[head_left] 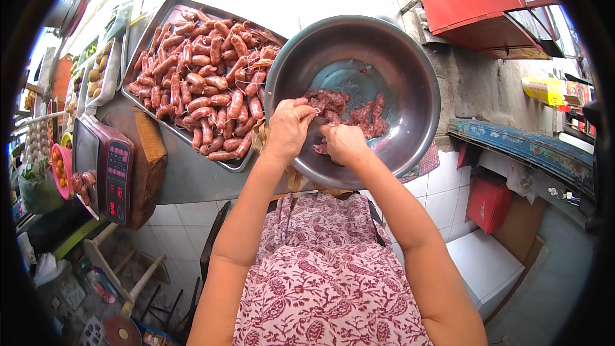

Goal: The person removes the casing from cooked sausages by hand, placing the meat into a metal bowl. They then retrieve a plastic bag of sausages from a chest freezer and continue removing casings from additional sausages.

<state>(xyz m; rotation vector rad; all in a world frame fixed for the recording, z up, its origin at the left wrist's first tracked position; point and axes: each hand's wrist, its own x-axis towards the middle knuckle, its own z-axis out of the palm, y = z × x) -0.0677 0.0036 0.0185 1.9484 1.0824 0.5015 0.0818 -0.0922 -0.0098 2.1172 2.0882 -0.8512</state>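
Note:
A wide metal bowl (419,90) holds reddish ground meat (371,122). My left hand (288,125) is raised over its left side, fingers pinched on a small whitish thing (311,110) that I cannot make out clearly. Just right and below it, my right hand (344,143) is down in the bowl, fingers curled into the meat. Left of the bowl, a metal tray (173,128) is heaped with linked sausages (198,83), some with thin string.
At the left stand a digital scale (115,173), a wooden block (147,154), a pink bowl of small fruit (61,170) and produce trays (102,70). At the right are red boxes (487,198), a blue painted ledge (519,147) and a white chest (480,263) below.

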